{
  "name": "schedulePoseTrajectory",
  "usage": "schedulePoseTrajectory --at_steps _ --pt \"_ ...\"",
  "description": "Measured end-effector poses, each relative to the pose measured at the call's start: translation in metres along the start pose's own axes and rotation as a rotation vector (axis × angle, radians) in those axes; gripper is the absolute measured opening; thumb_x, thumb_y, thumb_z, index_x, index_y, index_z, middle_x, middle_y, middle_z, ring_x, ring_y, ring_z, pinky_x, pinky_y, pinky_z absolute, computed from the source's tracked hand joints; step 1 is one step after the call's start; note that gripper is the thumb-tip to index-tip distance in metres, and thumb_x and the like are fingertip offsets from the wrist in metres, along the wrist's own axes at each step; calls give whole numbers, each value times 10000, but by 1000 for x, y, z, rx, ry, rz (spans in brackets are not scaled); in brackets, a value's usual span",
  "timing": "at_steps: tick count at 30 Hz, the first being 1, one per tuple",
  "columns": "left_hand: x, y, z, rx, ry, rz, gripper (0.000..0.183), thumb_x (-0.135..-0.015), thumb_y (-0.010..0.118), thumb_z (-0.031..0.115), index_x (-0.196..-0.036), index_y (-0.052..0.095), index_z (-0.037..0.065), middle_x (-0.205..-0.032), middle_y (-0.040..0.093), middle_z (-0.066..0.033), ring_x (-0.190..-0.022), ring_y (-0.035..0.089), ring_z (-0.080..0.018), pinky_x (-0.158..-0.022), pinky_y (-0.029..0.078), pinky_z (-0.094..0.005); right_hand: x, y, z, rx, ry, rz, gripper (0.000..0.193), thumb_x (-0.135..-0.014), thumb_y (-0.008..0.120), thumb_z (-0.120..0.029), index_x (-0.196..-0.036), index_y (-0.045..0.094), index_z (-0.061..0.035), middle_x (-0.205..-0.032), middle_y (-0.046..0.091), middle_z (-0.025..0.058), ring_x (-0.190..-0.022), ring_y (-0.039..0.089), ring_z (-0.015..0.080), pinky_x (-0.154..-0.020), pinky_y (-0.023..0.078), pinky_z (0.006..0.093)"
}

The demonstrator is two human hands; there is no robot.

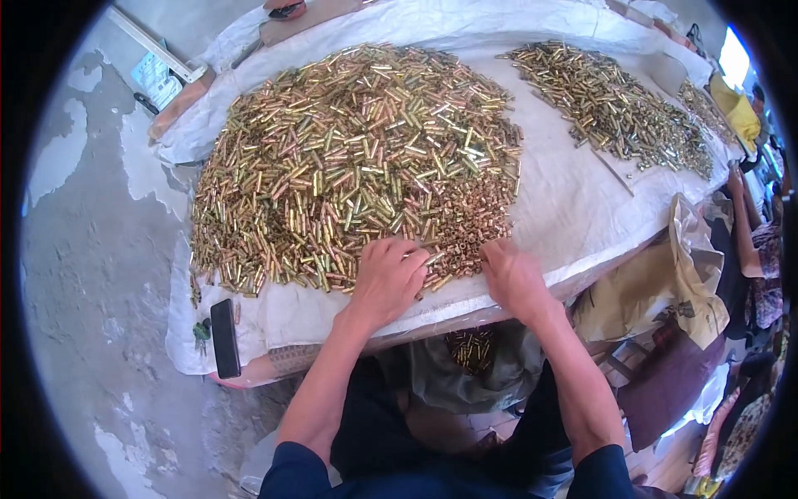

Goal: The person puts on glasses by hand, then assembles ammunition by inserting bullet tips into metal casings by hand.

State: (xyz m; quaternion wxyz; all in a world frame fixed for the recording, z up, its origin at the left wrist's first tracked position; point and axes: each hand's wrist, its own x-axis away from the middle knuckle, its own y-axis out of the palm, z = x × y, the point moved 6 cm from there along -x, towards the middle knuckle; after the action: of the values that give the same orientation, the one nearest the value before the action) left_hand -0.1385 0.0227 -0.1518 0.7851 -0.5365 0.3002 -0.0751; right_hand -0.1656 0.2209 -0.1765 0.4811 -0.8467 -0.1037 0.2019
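Observation:
A wide heap of gold-coloured metal tubes (349,158) covers the middle of a white cloth (573,216). At its near right edge lies a patch of small, short, copper-gold pieces, like nuts or rings (470,229). My left hand (387,279) rests at the heap's near edge, its fingers curled round a short metal tube (433,259) whose end shows by the fingertips. Just right of the small pieces, my right hand (514,274) is closed in a pinch. Its fingertips touch the edge of the patch; what they hold is hidden.
A second heap of metal pieces (615,104) lies far right, with a thin stick (613,172) beside it. A black phone (224,338) sits at the near left corner. Below the table edge hangs a dark bag (474,382) holding tubes. Another person's arm (746,224) shows at right.

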Motion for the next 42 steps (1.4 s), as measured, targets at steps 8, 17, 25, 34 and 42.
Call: schedulePoseTrajectory --at_steps 8,17,25,34,42 --pt "-13 6 13 47 -71 -61 254 -846 666 193 -1069 682 72 -1076 620 -101 -1065 528 -315 -955 398 -432 10 7 8 35 68 -40 70 -872 560 -58 -894 596 -2 -895 631 231 -832 647 424 -735 523 511" --pt "-17 9 4 110 38 142 164 -793 704 92 -953 713 56 -964 649 -86 -951 561 -294 -850 453 -405 -8 -2 4 143 86 -21 81 -816 562 3 -888 594 18 -893 643 241 -849 666 416 -747 538 486" --pt "-7 11 2 78 34 188 142 -786 710 34 -926 691 50 -947 653 -76 -923 569 -280 -811 475 -384 -2 -2 7 219 146 -72 161 -806 514 49 -943 599 45 -922 650 244 -885 673 412 -783 539 486" --pt "-2 7 -1 -26 65 502 147 -757 704 21 -867 613 56 -860 602 -71 -847 539 -282 -749 433 -401 0 -5 1 190 108 44 123 -841 469 22 -918 563 40 -898 648 270 -893 644 451 -789 516 520" --pt "0 9 -11 26 5 546 160 -745 721 23 -850 606 62 -829 611 -76 -796 553 -285 -696 451 -404 12 -18 1 -73 74 209 104 -870 525 -9 -952 573 33 -880 627 259 -860 614 440 -772 488 490"
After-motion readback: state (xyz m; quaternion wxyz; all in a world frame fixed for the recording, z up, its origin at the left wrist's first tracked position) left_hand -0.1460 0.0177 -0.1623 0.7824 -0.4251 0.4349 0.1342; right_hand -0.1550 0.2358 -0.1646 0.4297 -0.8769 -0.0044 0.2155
